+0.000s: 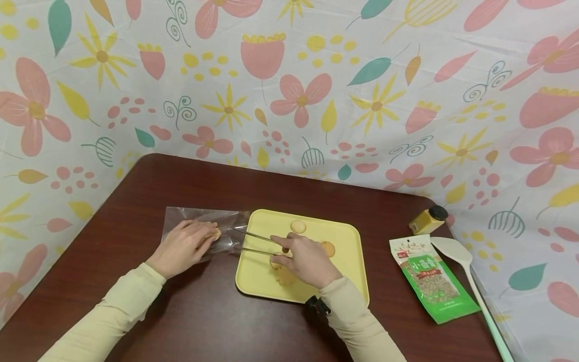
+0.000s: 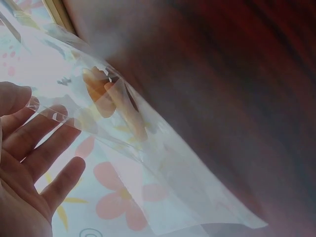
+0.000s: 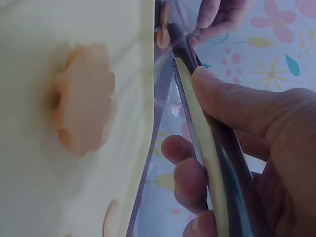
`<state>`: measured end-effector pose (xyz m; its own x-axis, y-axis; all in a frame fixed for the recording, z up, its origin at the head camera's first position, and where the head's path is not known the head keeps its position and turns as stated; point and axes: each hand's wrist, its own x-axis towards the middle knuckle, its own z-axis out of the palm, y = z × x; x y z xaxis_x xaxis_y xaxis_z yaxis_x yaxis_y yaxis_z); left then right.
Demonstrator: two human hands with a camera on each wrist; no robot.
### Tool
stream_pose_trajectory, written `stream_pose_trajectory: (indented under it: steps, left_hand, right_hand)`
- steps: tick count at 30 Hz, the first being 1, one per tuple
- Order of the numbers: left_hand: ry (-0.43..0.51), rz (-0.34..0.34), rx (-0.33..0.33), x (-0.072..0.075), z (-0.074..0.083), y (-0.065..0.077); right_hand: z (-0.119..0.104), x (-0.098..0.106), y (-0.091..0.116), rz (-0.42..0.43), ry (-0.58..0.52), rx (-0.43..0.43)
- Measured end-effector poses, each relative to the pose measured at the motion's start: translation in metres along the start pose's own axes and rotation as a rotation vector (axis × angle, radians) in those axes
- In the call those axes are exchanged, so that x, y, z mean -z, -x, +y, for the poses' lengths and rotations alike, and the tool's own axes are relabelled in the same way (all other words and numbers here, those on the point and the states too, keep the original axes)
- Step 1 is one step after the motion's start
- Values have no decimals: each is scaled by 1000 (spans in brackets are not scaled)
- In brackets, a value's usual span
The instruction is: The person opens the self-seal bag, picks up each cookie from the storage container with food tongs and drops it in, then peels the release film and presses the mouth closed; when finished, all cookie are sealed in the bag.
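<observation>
My left hand (image 1: pixel 187 245) pinches the edge of a clear plastic bag (image 1: pixel 232 219) between thumb and fingers. Brown cookies (image 2: pixel 98 94) show through the film in the left wrist view. My right hand (image 1: pixel 312 262) grips metal tongs (image 1: pixel 260 236), whose two arms stand spread, pointing left over the tray's edge with their tips at the bag's mouth. Below this hand lies a yellow tray (image 1: pixel 348 284) bearing several cookies, among them a round pale one (image 1: pixel 298 226) and a scalloped one (image 3: pixel 86 98). The hand partly covers others.
Right of the tray lies a green and white seasoning packet (image 1: pixel 431 281). A white spatula (image 1: pixel 457 251) with a pale green handle runs along the table's right side. A yellow bottle with a black cap (image 1: pixel 427 220) stands behind them. Flowered cloth (image 1: pixel 298 100) hangs behind the brown table (image 1: pixel 203 311).
</observation>
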<state>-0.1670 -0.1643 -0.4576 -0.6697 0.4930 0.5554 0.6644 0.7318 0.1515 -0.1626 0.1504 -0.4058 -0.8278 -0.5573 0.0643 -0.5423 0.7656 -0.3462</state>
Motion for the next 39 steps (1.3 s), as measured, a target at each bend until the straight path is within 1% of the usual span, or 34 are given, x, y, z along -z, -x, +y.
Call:
stream_pose_trajectory:
  steps: [3,9,11,20,28,33,39]
  left_hand:
    - [1,6,-2,0,0,0]
    - [3,10,-4,0,0,-1]
    - [1,9,-6,0,0,-1]
    - [-2,10,-18,1,-1,-1]
    - [8,6,-24,0,-2,1]
    - [8,4,-28,0,-2,1]
    - [7,10,-33,-1,-4,0]
  right_hand:
    - [2,4,6,9,5,-21]
    - [10,11,20,57,60,-2]
    - [13,13,25,63,71,-10]
    - [26,28,46,58,30,-114]
    - [41,38,64,102,49,-183]
    - [50,44,76,96,32,-253]
    - [61,51,92,100,22,-307]
